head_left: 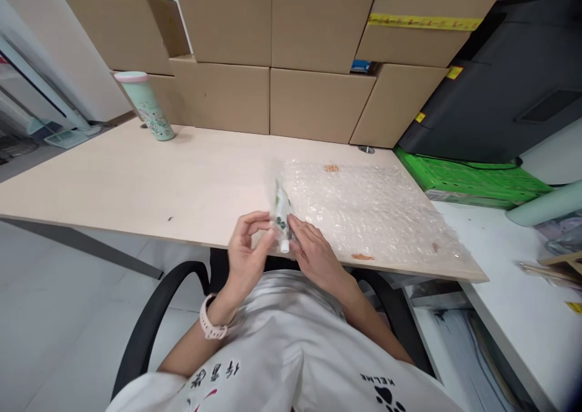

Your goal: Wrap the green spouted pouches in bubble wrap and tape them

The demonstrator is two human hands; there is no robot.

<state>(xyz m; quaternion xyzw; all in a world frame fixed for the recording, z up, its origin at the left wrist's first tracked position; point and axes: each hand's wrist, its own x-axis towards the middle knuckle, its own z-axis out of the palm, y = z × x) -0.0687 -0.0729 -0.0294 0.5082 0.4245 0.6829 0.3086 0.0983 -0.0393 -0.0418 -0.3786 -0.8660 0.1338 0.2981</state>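
Note:
A white tube with green print and a white cap [282, 209] lies at the left edge of a sheet of bubble wrap [364, 206], cap toward me. Clear wrap seems to cover part of it. At the tube's left side, my left hand [250, 245] has its thumb and fingers closed on the wrap's edge. My right hand [316, 251] lies on the sheet with fingers stretched out, their tips against the tube's right side near the cap. A pink watch band [213, 321] is on my left wrist.
Stacked cardboard boxes [227, 97] line the table's back edge. A mint green tumbler [150, 106] with a pink lid stands at the back left. On the right are a green crate [473, 179] and a large dark case [513, 85]. Chair armrests [152, 321] flank me.

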